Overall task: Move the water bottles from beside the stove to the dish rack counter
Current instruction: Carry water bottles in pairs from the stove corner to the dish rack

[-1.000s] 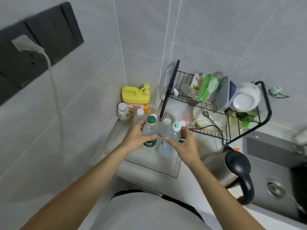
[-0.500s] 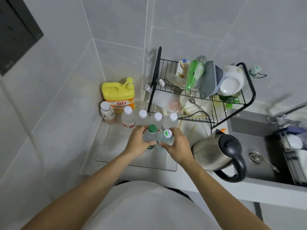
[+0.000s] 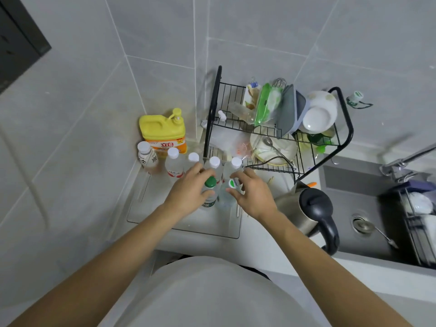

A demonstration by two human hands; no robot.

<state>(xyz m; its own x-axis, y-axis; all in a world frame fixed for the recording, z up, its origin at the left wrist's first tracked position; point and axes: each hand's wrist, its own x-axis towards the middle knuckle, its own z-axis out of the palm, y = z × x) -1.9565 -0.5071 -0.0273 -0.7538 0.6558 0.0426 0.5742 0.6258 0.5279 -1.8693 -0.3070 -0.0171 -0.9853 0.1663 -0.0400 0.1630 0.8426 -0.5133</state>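
Two clear water bottles stand side by side on a clear tray (image 3: 151, 208) on the counter, in front of the dish rack (image 3: 213, 109). My left hand (image 3: 187, 191) is wrapped around the green-capped bottle (image 3: 210, 182). My right hand (image 3: 256, 195) holds the bottle with the white-and-green cap (image 3: 233, 183) between finger and thumb, with the other fingers spread. Behind them stands a row of several white-capped water bottles (image 3: 173, 154), close to the rack's left frame.
A yellow detergent jug (image 3: 162, 131) and a small white-capped drink bottle (image 3: 145, 152) stand in the wall corner. A steel kettle with a black handle (image 3: 313, 208) sits just to the right of my right hand. Past it are the sink (image 3: 368, 208) and faucet (image 3: 405, 159).
My view has tilted down and to the right. Both bottles have come down onto the tray in front of the row, and my fingers have loosened around them.
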